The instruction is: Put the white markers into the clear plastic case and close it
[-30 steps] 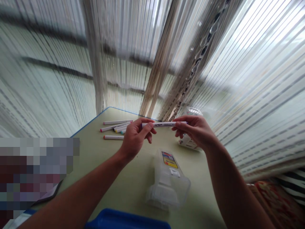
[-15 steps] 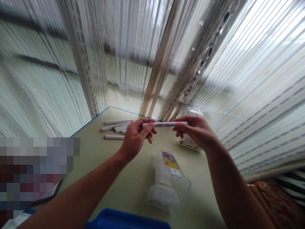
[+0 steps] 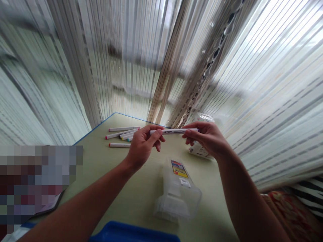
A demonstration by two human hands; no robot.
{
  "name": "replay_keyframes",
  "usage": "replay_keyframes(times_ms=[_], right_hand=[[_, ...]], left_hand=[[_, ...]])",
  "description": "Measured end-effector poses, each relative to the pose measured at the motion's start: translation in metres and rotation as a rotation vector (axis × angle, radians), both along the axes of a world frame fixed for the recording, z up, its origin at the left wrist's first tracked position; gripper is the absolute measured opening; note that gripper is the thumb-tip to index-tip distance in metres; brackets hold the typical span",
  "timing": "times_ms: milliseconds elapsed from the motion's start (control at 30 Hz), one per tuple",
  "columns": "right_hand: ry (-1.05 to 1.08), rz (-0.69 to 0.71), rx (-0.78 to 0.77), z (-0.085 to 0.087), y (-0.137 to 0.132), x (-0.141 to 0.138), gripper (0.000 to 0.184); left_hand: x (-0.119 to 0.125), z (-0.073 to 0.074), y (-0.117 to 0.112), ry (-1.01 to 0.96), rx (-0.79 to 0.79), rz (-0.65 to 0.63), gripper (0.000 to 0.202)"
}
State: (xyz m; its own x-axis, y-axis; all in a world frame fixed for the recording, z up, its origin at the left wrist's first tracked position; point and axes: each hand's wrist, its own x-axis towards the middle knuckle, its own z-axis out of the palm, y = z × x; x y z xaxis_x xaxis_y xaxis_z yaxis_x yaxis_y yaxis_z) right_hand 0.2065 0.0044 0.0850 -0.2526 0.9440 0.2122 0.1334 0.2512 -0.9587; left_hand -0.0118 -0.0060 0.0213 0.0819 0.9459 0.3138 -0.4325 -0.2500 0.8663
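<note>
A white marker (image 3: 174,131) lies level between my two hands, held above the table, with small dark print along its side. My left hand (image 3: 143,143) pinches its left end between thumb and fingers. At the other end, my right hand (image 3: 203,136) grips it the same way, where a bit of purple shows. Several more white markers (image 3: 123,129) with coloured ends rest on the table to the left, some partly covered by my left hand. Below the hands lies a clear plastic case (image 3: 174,195) with a colourful label.
The pale green table (image 3: 121,195) has a blue edge. Behind my right hand stands a white printed package (image 3: 200,150). A blue plastic object (image 3: 136,232) is at the near edge. Striped string curtains (image 3: 136,67) hang close behind the table. Something blurred out fills the lower left.
Both hands keep the same hold on the marker. The whole view has shifted very slightly; nothing on the table has visibly moved.
</note>
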Motion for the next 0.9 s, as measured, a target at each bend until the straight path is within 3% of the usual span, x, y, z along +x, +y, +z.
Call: replay_keyframes(times_ms=[900], right_hand=[[-0.018,0.011,-0.004,0.0009,-0.0012,0.0007,0.031]], left_hand=[[-0.0006,-0.0012,0.0012,-0.003,-0.002,-0.012,0.026]])
